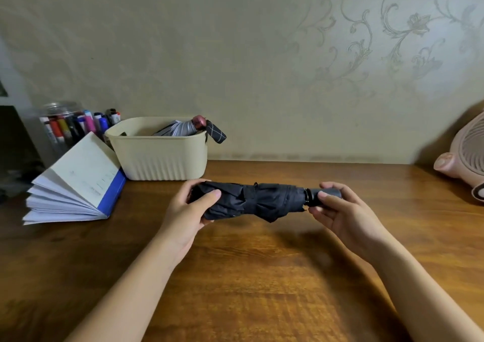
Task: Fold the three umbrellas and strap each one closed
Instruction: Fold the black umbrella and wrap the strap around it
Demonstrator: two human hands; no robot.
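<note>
Black umbrella (251, 200), collapsed, held just above the wooden table (262, 276); its shadow falls on the wood below it. The long axis runs left to right across my body, roughly parallel to the table's far edge, with the handle (328, 193) at the right end and the bunched canopy toward the left. My left hand (193, 208) grips the canopy end, fingers curled behind the cloth and thumb laid over the near side. My right hand (340, 211) holds the handle, thumb on the near face and fingers wrapped round the back. Both hands sit at about equal reach. A band of cloth crosses the canopy near mid-length, between the 2 hands and nearer my left thumb; whether it is fastened I cannot tell. I judge the strapping step to be in hand.

Behind, a cream basket (157, 158) holds a grey folded umbrella (180, 129) with a reddish handle; a dark checked piece lies beside it, identity unclear. Further left: an open book (78, 182) with a blue cover, and a jar of markers (62, 124). Far right: a pink fan (466, 156). The print on the book page is too faint to read; no brand is legible.
</note>
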